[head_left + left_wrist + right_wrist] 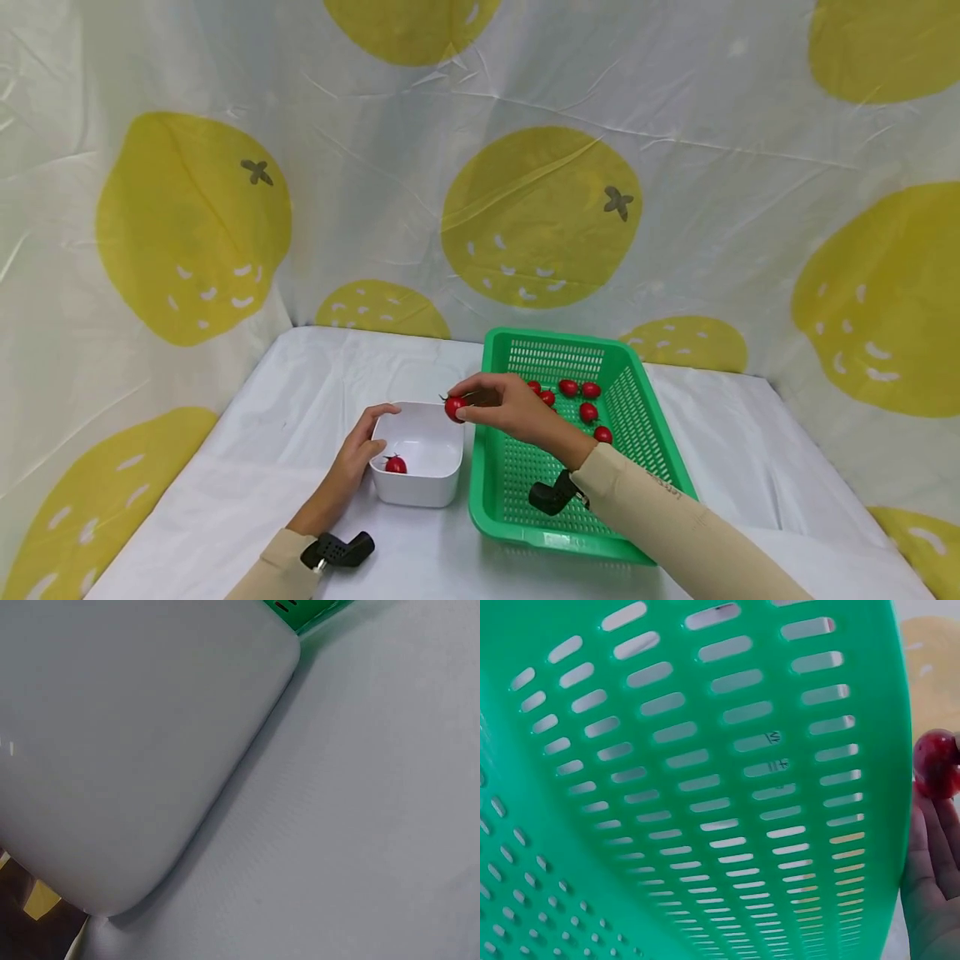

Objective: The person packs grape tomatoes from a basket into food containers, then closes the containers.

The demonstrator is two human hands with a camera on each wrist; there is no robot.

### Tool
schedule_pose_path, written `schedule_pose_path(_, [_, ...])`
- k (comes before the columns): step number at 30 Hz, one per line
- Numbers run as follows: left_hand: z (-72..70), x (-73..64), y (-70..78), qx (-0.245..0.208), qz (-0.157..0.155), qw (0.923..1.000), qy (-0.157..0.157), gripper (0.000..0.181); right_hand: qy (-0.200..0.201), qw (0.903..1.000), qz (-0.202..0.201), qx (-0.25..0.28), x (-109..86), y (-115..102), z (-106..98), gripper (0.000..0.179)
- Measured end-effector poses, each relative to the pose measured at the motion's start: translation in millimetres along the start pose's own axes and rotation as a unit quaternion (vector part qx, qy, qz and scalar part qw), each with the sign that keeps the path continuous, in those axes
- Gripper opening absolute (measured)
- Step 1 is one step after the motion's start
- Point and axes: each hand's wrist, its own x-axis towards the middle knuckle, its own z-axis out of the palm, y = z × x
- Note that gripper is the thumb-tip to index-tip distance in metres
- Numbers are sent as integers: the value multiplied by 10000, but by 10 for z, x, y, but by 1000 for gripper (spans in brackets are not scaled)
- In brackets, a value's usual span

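Observation:
In the head view, my right hand (517, 408) pinches a red cherry tomato (454, 407) between thumb and fingers, over the right rim of a white square container (418, 492). The right wrist view catches the same cherry tomato (936, 763) at its right edge, beyond the green basket wall. My left hand (356, 454) grips the container's left side, fingers at the rim and thumb over the edge. Inside the container, near its front left corner, lies one cherry tomato (395, 465). The container's outer side (150, 750) fills much of the left wrist view.
Right of the container stands a green perforated basket (570, 542) with several cherry tomatoes (588, 412) toward its back. My right forearm crosses above the basket. A white cloth (315, 375) covers the table, and a lemon-print curtain (360, 183) hangs behind.

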Motion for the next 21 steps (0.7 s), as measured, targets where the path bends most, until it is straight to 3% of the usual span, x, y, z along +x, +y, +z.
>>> schedule_pose_path(9, [-4, -4, -19, 76, 109, 9999, -7, 48, -50, 10000, 22, 80, -32, 33, 64, 31])
schedule_pose_path(21, [7, -2, -18, 123, 74, 9999, 51, 48, -44, 9991, -132, -400, -49, 85, 63, 28])
